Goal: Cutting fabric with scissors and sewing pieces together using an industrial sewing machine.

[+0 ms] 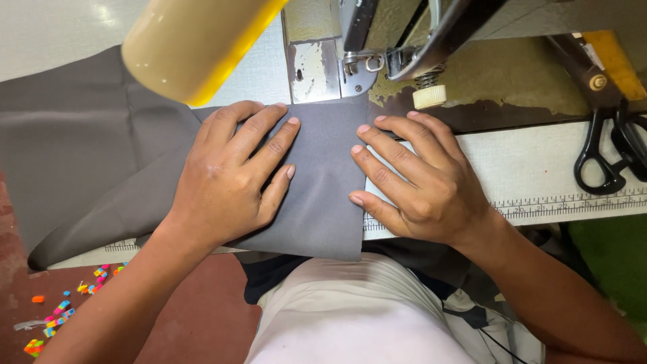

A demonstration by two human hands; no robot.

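Grey fabric (pixel 323 182), folded to a straight right-hand edge, lies flat on the table (pixel 539 168) at its near edge, directly in front of the sewing machine's presser foot (pixel 360 64); the rest of the cloth spreads away toward the table's left side and hangs over the near edge. Left hand (pixel 232 178): palm down on the fabric, wrist bent inward, fingers spread and extended toward the machine, the grip apart and pressing flat rather than clasping. Right hand (pixel 421 182): palm down beside the fold, fingers slightly arched, their tips resting on the fabric's right edge, the heel over the bare table; grip likewise apart, holding nothing. Both forearms rise from the near edge and converge on the cloth. Black-handled scissors (pixel 610 145) lie near the table's right edge, well apart from the hands; a printed ruler strip (pixel 566 202) runs along the near edge; a pale yellow cylinder (pixel 192 44) overhangs the far left.
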